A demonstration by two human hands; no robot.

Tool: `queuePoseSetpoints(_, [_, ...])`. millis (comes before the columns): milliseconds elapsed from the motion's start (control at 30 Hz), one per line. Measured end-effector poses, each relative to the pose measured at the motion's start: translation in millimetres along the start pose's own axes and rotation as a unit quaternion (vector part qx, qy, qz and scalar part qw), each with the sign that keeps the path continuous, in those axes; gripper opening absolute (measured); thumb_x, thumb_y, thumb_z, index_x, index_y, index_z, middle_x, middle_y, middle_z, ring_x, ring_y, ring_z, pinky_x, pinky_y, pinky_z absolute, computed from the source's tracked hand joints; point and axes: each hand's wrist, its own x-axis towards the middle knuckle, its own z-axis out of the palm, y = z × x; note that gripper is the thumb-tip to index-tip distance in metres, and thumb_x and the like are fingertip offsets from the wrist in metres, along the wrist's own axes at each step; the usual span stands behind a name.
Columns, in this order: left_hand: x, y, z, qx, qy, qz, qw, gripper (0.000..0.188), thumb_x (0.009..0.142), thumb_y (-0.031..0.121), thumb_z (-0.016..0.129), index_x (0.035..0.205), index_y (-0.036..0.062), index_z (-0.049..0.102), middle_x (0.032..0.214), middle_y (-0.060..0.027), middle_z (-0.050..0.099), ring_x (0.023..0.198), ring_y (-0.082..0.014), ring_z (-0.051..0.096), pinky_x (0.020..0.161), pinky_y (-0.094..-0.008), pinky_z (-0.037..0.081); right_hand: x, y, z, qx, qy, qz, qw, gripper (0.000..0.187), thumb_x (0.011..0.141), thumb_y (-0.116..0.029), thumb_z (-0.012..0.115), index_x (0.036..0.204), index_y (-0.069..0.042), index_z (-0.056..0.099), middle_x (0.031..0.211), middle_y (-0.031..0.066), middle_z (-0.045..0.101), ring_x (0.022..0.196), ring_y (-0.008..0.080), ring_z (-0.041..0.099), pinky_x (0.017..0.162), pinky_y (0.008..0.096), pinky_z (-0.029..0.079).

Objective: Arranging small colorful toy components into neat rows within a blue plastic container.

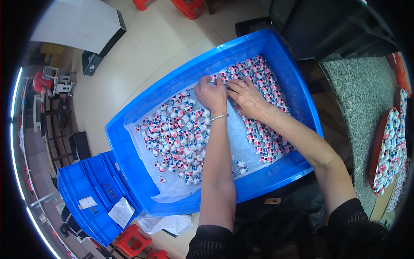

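Observation:
A large blue plastic tub (166,82) lies before me, lined with white paper (236,129). Along its right part, small white figurines (264,149) with pink and dark faces stand in close rows. A loose heap of the same white, pink and blue figurines (177,134) fills the left part. My left hand (211,94), a bangle at its wrist, pinches a figurine at the rows' far left edge. Right beside it, my right hand (248,98) has its fingers curled down at the rows' edge; whatever its fingertips hold is hidden.
Blue crates (92,190) with papers on them stand at the lower left, near red stools (133,239). A speckled stone surface (355,99) is on the right, with a red container (379,151) of more figurines. A white-topped table (82,21) is at the far left.

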Motion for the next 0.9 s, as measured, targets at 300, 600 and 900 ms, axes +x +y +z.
queuePoseSetpoints(300, [-18,53,-99,-0.405,-0.193,-0.007,0.894,0.029,0.084,-0.005,0.066,0.112,-0.0026,0.059,0.116,-0.0119,0.052,0.084,-0.0135,0.065,0.07,-0.0253,0.053,-7,-32,-67,0.393,0.189,0.13,0.89,0.033,0.091,-0.011,0.063,0.123,-0.001,0.063,0.118,0.0124,0.065,0.101,0.0178,0.063,0.086,0.0311,0.051])
queuePoseSetpoints(600, [-93,125,-238,-0.475,-0.336,0.026,0.813,0.038,0.086,-0.009,0.065,0.123,-0.0047,0.058,0.11,-0.0062,0.052,0.087,-0.0128,0.065,0.074,-0.023,0.055,-118,-123,-153,0.63,0.159,0.234,0.723,0.031,0.093,-0.011,0.064,0.122,0.001,0.065,0.106,0.0055,0.069,0.094,0.0098,0.063,0.085,0.0243,0.051])
queuePoseSetpoints(900, [-196,162,-271,-0.55,-0.403,0.017,0.731,0.04,0.084,-0.01,0.067,0.123,-0.0056,0.059,0.109,-0.0052,0.052,0.088,-0.0128,0.064,0.076,-0.023,0.054,-248,-175,-175,0.613,0.276,0.28,0.685,0.027,0.093,-0.013,0.066,0.116,0.001,0.067,0.101,0.0053,0.07,0.09,0.0089,0.062,0.082,0.0244,0.051])
